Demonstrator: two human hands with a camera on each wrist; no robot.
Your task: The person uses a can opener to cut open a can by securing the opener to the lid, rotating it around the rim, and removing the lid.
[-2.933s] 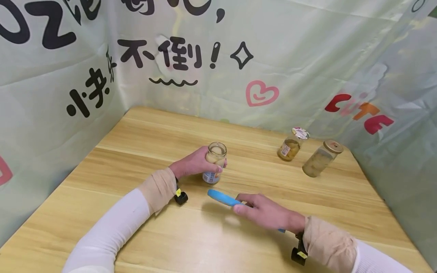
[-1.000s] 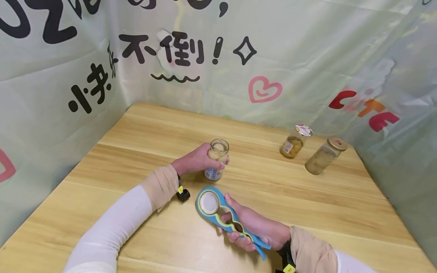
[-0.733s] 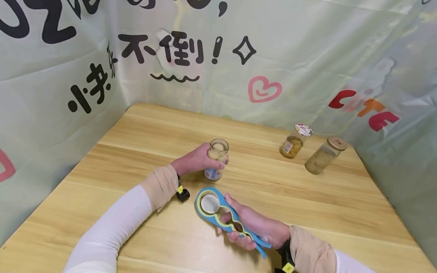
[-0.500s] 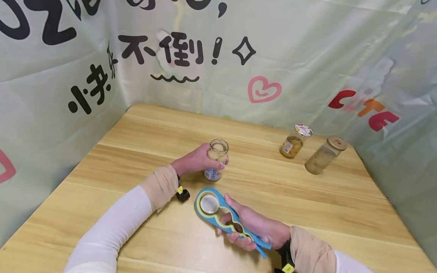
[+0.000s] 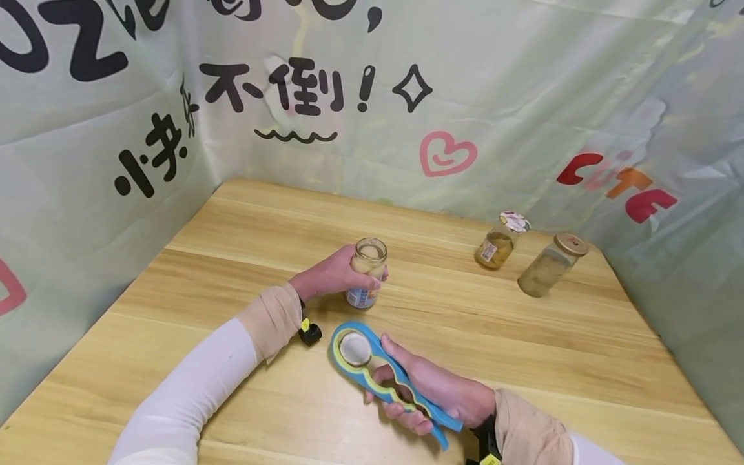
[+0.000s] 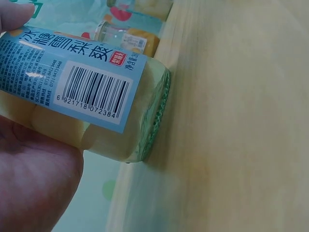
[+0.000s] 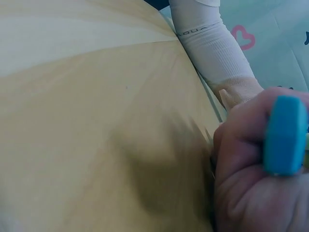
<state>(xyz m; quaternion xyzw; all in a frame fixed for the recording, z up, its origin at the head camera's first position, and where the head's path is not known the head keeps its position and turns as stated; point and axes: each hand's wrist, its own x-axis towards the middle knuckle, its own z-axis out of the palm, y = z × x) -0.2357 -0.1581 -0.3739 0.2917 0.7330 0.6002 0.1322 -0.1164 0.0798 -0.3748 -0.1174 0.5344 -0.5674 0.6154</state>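
My left hand (image 5: pixel 334 274) grips an upright glass jar (image 5: pixel 361 298) from its left side, thumb across the front. The jar's mouth is uncovered and pale pieces fill it. In the left wrist view its blue label (image 6: pixel 91 82) with a barcode shows. In front of the jar, my right hand (image 5: pixel 433 381) holds a blue and yellow-green jar opener (image 5: pixel 401 374) over the table, fingers curled round the handles. A round, whitish lid (image 5: pixel 354 349) sits in the opener's largest ring. The right wrist view shows a blue handle end (image 7: pixel 285 135) sticking out of the fist.
Two closed jars stand at the back right of the wooden table (image 5: pixel 279 213): a smaller one (image 5: pixel 494 248) with a patterned lid and yellow contents, and a taller one (image 5: pixel 543 274) with a tan lid. Printed cloth walls (image 5: pixel 325 155) enclose the table's back and sides.
The right hand has turned from palm-down, opener nearly edge-on, to showing the opener's face with the lid in it. Since then the opener has tilted slightly. The left hand keeps holding the jar.
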